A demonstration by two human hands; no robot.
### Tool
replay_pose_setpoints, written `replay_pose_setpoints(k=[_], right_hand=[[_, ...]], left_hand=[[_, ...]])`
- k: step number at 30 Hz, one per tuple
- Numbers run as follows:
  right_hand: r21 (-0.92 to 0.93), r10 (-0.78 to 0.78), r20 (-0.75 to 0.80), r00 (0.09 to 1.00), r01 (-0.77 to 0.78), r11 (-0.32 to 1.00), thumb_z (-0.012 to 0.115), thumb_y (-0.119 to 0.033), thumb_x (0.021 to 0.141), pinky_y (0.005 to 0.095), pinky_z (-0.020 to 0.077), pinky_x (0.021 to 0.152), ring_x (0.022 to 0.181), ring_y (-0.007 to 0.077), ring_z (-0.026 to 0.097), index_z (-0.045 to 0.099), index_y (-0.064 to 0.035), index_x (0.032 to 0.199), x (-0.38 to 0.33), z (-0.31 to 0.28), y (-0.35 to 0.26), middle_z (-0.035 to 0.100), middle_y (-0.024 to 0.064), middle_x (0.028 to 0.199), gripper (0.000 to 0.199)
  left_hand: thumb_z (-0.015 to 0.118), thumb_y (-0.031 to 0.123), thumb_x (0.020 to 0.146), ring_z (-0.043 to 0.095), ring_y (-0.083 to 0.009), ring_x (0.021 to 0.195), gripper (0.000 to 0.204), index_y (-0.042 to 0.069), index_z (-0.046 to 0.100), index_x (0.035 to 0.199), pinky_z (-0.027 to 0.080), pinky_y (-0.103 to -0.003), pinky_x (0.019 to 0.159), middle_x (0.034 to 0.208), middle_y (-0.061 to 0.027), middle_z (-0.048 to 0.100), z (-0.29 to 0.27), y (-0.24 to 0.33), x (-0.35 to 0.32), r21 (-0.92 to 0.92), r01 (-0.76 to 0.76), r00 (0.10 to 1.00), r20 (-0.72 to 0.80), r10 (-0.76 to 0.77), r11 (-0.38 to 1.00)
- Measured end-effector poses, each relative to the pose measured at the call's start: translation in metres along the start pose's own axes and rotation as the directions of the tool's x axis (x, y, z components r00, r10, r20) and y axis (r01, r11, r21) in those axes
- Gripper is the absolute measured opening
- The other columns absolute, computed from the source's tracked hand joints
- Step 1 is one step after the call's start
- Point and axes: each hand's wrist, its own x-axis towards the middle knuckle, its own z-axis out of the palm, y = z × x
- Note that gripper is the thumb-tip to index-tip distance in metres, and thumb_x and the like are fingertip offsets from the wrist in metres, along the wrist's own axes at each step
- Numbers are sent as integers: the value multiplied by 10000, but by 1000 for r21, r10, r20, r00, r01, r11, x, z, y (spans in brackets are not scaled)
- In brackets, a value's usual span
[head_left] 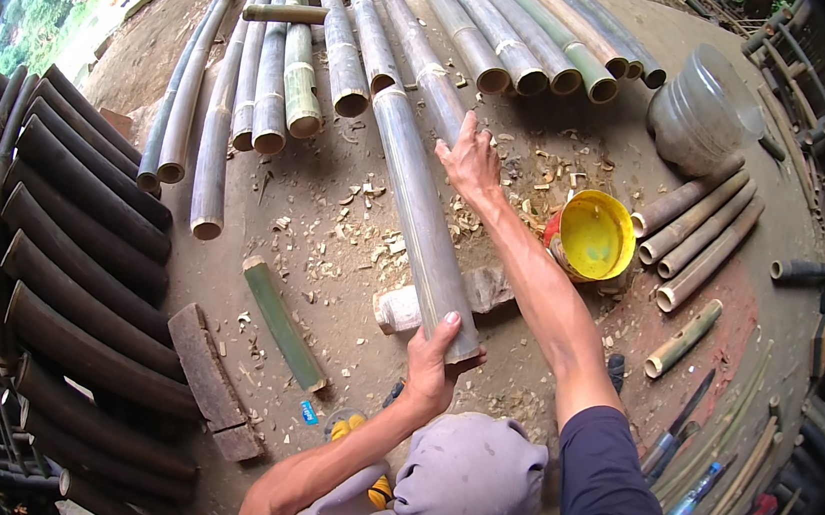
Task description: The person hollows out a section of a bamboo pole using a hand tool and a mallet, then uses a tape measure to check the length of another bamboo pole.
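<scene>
My left hand (434, 362) is closed around the near end of a long grey-brown bamboo tube (419, 213), thumb on top. That tube slants away from me over a pale-wrapped block (473, 302), its far end by the row of poles. My right hand (473, 161) reaches forward to the near end of another bamboo pole (423, 58). Its thumb and fingers lie around that end, partly hiding it. Below my right hand stands a yellow container (597, 236).
Bamboo poles (274, 92) lie in rows ahead, with dark curved tubes (101, 255) stacked left. A green bamboo piece (285, 325) and a wooden block (211, 377) rest nearby. At right are a clear plastic container (701, 112), short tubes (702, 233), a blade (691, 402) and a bottle (694, 496). Wood chips litter the ground.
</scene>
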Motion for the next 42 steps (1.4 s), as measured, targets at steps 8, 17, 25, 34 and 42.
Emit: replay_pose_setpoints(k=[8,17,25,34,42], right_hand=[[-52,-22,9,1000,22,998,683,-330,827,427,579,668,822,384,661,287,47,1365,4,-12,-6,549,311,1027,767],[-73,-63,-5,998,62,995,698,-317,807,445,576,680,818,403,659,273,52,1376,1,-6,-6,547,324,1035,801],[-78,-96,-29,995,94,993,707,-318,805,427,578,645,793,395,663,278,58,1372,-1,5,-6,550,338,1010,805],[-82,-136,-70,988,131,988,731,-342,793,400,579,584,763,375,666,290,75,1360,2,9,-5,555,327,987,831],[-48,-142,-92,986,138,989,732,-338,788,417,576,599,768,378,665,321,72,1350,-1,12,-3,568,316,966,808]], left_hand=[[648,375,859,629,-222,729,482,32,450,1134,564,-391,650,898,-91,548,2,8,-5,-7,26,999,27,-26,1000],[646,380,860,631,-218,743,486,32,447,1135,562,-387,672,888,-96,561,-2,10,-5,32,19,999,27,-20,999],[651,383,857,633,-219,759,493,35,439,1136,563,-399,691,893,-95,565,-6,8,-5,51,29,999,21,-30,998],[662,366,855,632,-213,739,491,33,433,1133,569,-384,670,902,-86,550,-4,6,-2,38,30,999,16,-30,999],[672,346,851,611,-203,751,498,44,427,1163,573,-389,663,950,-76,527,-6,4,0,70,34,999,-31,-32,997]])
